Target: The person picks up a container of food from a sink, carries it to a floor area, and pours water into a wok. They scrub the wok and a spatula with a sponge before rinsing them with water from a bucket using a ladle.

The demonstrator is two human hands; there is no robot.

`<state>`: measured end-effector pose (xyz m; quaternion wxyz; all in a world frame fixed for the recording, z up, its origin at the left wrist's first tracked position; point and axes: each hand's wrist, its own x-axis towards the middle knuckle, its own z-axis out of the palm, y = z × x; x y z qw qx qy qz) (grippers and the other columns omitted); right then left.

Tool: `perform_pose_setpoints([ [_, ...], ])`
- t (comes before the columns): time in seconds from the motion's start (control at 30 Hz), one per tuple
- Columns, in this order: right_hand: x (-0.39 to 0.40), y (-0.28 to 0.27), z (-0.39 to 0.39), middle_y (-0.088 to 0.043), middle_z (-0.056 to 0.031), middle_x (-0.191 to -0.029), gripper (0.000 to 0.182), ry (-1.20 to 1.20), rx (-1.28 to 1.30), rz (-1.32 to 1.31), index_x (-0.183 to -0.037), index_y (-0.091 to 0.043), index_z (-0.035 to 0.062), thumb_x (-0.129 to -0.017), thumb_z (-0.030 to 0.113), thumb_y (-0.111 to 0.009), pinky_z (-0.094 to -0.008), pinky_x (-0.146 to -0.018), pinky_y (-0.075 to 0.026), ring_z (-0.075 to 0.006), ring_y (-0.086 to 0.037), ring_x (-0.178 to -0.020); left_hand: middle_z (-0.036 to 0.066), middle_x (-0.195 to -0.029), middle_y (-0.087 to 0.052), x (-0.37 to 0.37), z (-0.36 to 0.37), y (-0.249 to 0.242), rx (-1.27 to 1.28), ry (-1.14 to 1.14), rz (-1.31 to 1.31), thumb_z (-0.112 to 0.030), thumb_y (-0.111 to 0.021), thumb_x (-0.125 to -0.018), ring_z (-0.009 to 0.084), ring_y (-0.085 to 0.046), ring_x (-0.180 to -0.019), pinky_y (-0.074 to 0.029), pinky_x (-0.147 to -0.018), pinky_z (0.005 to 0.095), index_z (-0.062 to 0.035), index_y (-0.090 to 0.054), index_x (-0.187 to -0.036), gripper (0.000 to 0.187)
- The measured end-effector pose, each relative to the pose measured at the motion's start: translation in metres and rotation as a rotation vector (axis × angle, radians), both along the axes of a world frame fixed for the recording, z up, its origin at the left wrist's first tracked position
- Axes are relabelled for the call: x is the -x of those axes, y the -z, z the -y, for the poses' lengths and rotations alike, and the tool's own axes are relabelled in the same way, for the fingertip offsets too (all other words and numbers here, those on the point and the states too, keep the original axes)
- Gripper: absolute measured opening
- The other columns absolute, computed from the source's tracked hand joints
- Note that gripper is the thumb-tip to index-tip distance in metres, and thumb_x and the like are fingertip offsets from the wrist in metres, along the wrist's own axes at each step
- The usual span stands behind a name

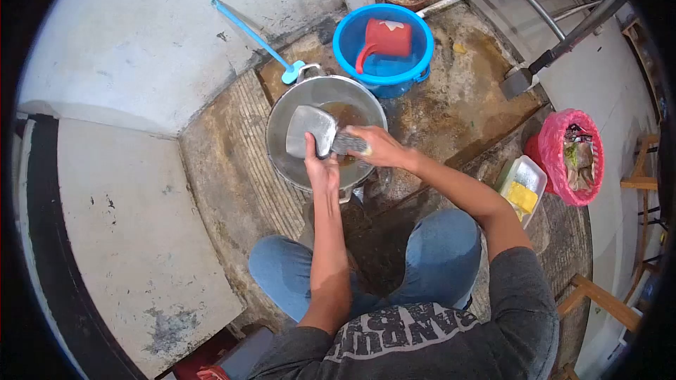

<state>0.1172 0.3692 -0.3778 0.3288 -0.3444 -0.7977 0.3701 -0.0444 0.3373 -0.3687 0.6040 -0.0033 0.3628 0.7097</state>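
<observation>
Metal scoop [308, 125]: above the big two-handled pot [287, 158], inside the circle of its rim, broad face tilted up.
Left hand [324, 173]: thumb on the scoop's face near its lower edge, gripping it; the remaining fingers are hidden underneath.
Right hand [382, 146]: fingers curled around what looks like a grey scrubbing pad [348, 143], held against the scoop's right side.
Pot: on the concrete floor [458, 102], near the edge along the wall, with shallow brownish water [343, 111] in it.
Behind the pot: a blue bucket [394, 89] holding a red dipper [389, 39]; a blue-handled brush [255, 36] leans on the wall, its head beside the pot's far handle.
Slip risk: wet metal under one visible thumb could twist and drop into the water if the pad pushes hard.
Skin risk: a thin scoop edge might nick the left fingers if the pad skids.
Splash risk: a knocked rim could slop dirty water onto the floor.
</observation>
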Motion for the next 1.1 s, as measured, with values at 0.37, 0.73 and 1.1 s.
perform_pose_setpoints([
  [0.37,-0.001,-0.006,-0.026,-0.063,-0.0081,-0.092,0.049,-0.288,1.074,-0.283,-0.121,-0.053,0.0044,-0.081,0.031,-0.061,-0.0340,-0.080,-0.046,-0.0144,-0.057,-0.083,0.007,-0.101,-0.062,0.006,0.000,0.010,-0.045,0.296,-0.298,-0.033,-0.061,-0.087,0.0198,-0.061,-0.088,-0.050,-0.063,0.0349,-0.0061,-0.051,-0.116,0.041],
  [0.73,-0.018,0.011,0.008,-0.053,-0.0011,-0.070,0.049,-0.435,1.329,-0.139,-0.104,-0.065,0.0069,-0.089,0.051,-0.050,-0.0308,-0.064,-0.045,-0.0145,-0.052,-0.067,0.008,-0.109,-0.059,0.049,-0.011,0.013,-0.106,0.124,-0.103,-0.042,-0.061,-0.086,0.0229,-0.058,-0.095,-0.045,-0.086,0.0426,-0.0044,-0.049,-0.121,0.052],
  [1.1,0.025,-0.013,-0.005,-0.063,-0.0242,-0.097,0.043,0.037,0.453,0.168,-0.102,-0.060,-0.0016,-0.071,0.027,-0.069,-0.0421,-0.076,-0.048,-0.0357,-0.062,-0.089,0.016,-0.124,-0.046,-0.031,0.003,0.007,0.046,0.166,-1.402,-0.029,-0.061,-0.087,0.0238,-0.045,-0.113,-0.033,-0.097,0.0360,-0.0058,-0.011,-0.144,0.078],
])
